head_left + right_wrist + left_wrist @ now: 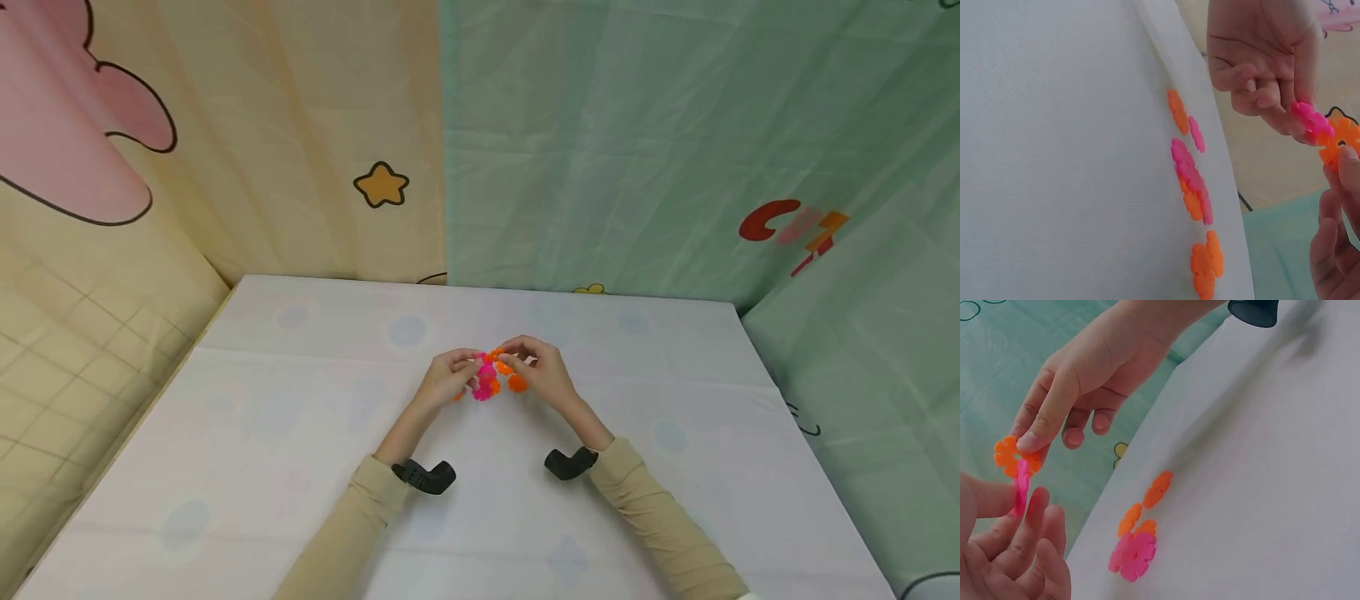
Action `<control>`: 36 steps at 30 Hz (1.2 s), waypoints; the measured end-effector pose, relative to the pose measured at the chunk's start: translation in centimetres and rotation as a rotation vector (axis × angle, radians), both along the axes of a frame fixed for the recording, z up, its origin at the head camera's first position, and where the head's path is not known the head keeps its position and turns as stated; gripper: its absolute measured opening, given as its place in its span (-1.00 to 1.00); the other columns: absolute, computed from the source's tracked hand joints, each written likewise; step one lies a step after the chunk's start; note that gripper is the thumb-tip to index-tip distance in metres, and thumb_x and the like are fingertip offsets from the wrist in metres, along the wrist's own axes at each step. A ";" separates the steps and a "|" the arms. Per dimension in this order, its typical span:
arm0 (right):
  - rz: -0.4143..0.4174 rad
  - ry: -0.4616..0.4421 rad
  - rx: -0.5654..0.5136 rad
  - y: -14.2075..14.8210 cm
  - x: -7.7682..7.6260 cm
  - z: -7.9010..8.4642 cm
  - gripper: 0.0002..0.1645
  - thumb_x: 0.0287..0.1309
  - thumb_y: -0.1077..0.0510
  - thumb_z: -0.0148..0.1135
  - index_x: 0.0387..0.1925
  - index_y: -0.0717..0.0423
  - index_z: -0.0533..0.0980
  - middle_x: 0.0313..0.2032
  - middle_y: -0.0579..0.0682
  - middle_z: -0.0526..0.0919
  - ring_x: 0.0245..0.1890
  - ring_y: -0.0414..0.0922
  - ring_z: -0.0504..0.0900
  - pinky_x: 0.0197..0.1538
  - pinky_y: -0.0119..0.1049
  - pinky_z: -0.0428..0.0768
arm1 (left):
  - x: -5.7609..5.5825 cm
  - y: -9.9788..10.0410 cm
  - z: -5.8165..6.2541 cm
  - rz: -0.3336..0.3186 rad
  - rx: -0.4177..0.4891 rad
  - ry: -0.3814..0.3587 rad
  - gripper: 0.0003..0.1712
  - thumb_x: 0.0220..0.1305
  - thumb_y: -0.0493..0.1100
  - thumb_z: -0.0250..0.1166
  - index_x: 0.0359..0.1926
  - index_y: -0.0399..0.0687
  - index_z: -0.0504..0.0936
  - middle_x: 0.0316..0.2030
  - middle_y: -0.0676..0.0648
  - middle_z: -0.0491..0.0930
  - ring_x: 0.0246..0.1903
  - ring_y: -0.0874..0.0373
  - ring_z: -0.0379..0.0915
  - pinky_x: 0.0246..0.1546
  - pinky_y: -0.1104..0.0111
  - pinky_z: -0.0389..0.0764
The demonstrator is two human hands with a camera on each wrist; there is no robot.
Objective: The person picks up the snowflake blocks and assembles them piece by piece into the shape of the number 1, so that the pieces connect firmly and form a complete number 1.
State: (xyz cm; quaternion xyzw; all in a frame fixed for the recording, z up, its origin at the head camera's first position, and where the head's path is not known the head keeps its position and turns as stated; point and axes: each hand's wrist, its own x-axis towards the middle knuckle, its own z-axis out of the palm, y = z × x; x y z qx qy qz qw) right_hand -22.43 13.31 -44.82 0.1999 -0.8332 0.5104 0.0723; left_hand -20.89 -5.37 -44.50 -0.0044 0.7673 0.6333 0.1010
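My left hand pinches a pink flower-shaped plastic piece between thumb and fingers. Opposite it, my right hand pinches an orange flower-shaped piece with notched edges and a small centre hole. The two pieces meet at their edges, set crosswise to each other; how deep the notches sit together I cannot tell. Both hands are raised above the table. Below them lie loose pink pieces and orange pieces, some overlapping. In the head view the hands partly cover these pieces.
The pieces lie on a white-covered table with faint printed spots. Curtains with cartoon prints, yellow and green, hang behind the table's far edge. A black wrist device sits on the left wrist, another on the right.
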 end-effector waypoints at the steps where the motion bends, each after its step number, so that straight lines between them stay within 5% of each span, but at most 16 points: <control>1: -0.003 -0.002 -0.003 0.0 0.0 0.1 -0.83 0.15 0.18 0.32 -0.22 0.18 0.63 -0.31 0.09 0.70 -0.40 -0.17 0.52 -0.44 -0.50 0.44 | 0.0 0.0 0.0 -0.009 -0.005 0.009 -0.69 0.36 -0.17 0.17 0.05 -0.23 0.58 -0.26 -0.34 0.63 -0.48 0.10 0.54 -0.53 0.49 0.39; 13: -0.069 -0.012 0.008 -0.5 -0.2 0.0 -0.77 0.13 0.13 0.35 -0.20 0.17 0.65 -0.26 0.08 0.71 -0.35 -0.06 0.57 -0.40 -0.48 0.52 | 0.4 -0.4 0.2 -0.107 -0.051 0.154 -0.61 0.29 -0.17 0.26 0.11 -0.16 0.56 -0.07 -0.23 0.60 -0.22 -0.13 0.58 -0.27 0.17 0.62; 18: -0.057 -0.019 0.024 -0.8 -0.1 0.0 -0.76 0.14 0.12 0.34 -0.18 0.16 0.66 -0.26 0.07 0.73 -0.36 -0.08 0.57 -0.40 -0.47 0.52 | 0.4 -0.4 0.0 -0.072 -0.071 0.179 -0.65 0.28 -0.12 0.29 0.03 -0.20 0.60 -0.15 -0.22 0.64 -0.24 -0.12 0.60 -0.20 0.08 0.64; 25: -0.056 -0.075 0.058 -0.5 -0.1 -0.3 -0.74 0.17 0.13 0.31 -0.11 0.13 0.63 -0.21 0.07 0.70 -0.34 -0.08 0.56 -0.32 -0.47 0.54 | 0.6 -0.9 -0.4 -0.010 -0.094 0.179 -0.72 0.27 -0.18 0.28 -0.04 -0.22 0.62 -0.27 -0.24 0.65 -0.32 -0.16 0.62 -0.47 0.45 0.52; 32: -0.061 -0.152 0.119 0.0 -0.3 -0.8 -0.73 0.17 0.18 0.31 -0.08 0.12 0.61 -0.20 0.07 0.69 -0.34 -0.08 0.55 -0.33 -0.46 0.53 | 0.7 -1.8 -0.6 0.053 -0.101 0.190 -0.72 0.27 -0.18 0.28 -0.04 -0.22 0.60 -0.26 -0.21 0.65 -0.34 -0.06 0.62 -0.26 0.17 0.67; 36: -0.047 -0.197 0.150 0.0 -0.3 -0.9 -0.71 0.13 0.19 0.34 -0.08 0.13 0.60 -0.18 0.07 0.70 -0.35 -0.10 0.53 -0.32 -0.43 0.51 | 0.7 -2.2 -0.7 0.092 -0.099 0.175 -0.72 0.27 -0.18 0.29 -0.05 -0.22 0.60 -0.26 -0.21 0.66 -0.37 0.02 0.61 -0.30 0.22 0.66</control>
